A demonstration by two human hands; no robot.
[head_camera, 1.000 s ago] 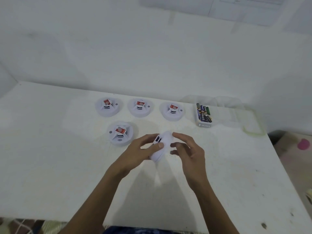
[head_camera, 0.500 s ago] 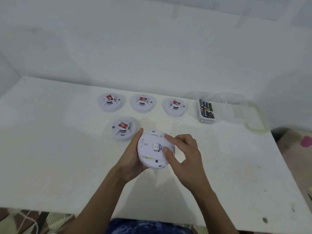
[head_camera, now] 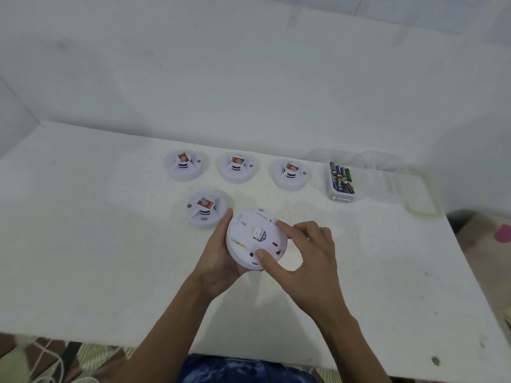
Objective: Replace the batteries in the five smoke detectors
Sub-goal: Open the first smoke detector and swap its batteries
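A round white smoke detector (head_camera: 250, 244) is held above the table with its flat back side facing up. My left hand (head_camera: 218, 255) cups it from the left and underneath. My right hand (head_camera: 301, 252) pinches its right rim, thumb on the back plate and fingers over the far edge. Three more white detectors stand in a row at the back: the left one (head_camera: 184, 165), the middle one (head_camera: 237, 167) and the right one (head_camera: 289, 174). A fourth detector (head_camera: 205, 210) sits just left of the held one. All show red labels on top.
A small clear box of several batteries (head_camera: 340, 181) stands right of the row, beside a clear plastic lid (head_camera: 409, 189). The white table (head_camera: 83, 230) meets a white wall at the back. Its right edge drops to a floor with a pink mat (head_camera: 502, 233).
The detector was turned from edge-on to back side up between my hands. My left hand moved under it, and my right thumb slid onto the back plate.
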